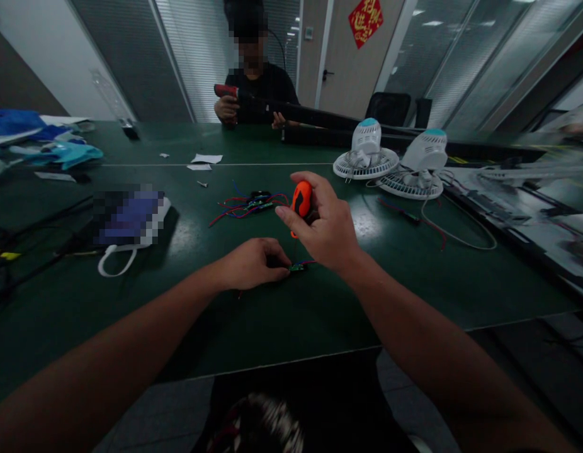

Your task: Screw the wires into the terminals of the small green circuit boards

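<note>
Between the fingers of my right hand (327, 220) is an orange and black screwdriver (301, 199), held upright with its shaft pointing down. Its tip reaches a small green circuit board (297, 267) lying on the table. My left hand (254, 263) pinches the board's left end with thumb and fingers. Red and blue wires run out from the board, and a short red wire end shows below my left hand. Just beyond lies a bundle of more circuit boards (259, 202) with red and blue wires.
White fans (367, 151) stand face down at the right, near a cable and another wired board (409, 216). A white-cased device (135, 217) with a strap lies left. Paper scraps (207, 158) lie farther back. Across the green table (201, 340), a person (258, 82) holds a long black bar.
</note>
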Demonstrator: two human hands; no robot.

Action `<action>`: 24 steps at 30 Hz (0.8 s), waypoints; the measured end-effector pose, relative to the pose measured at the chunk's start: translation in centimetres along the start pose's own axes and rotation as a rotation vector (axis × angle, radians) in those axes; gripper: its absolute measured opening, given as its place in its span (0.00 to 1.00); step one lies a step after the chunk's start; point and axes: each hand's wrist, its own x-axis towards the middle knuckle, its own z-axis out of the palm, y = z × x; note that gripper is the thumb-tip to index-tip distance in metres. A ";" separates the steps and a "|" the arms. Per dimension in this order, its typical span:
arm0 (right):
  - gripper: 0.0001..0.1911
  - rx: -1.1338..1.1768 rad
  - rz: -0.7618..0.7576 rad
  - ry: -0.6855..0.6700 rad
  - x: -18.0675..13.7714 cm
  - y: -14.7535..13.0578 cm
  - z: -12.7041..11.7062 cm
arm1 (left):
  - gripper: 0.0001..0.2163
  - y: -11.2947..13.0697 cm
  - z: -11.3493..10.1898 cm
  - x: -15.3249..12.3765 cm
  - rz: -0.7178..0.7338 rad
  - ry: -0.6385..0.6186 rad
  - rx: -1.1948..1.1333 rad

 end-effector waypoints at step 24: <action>0.20 -0.014 -0.024 -0.014 0.0 -0.3 -0.6 | 0.12 -0.1 0.0 0.1 -0.023 -0.008 0.008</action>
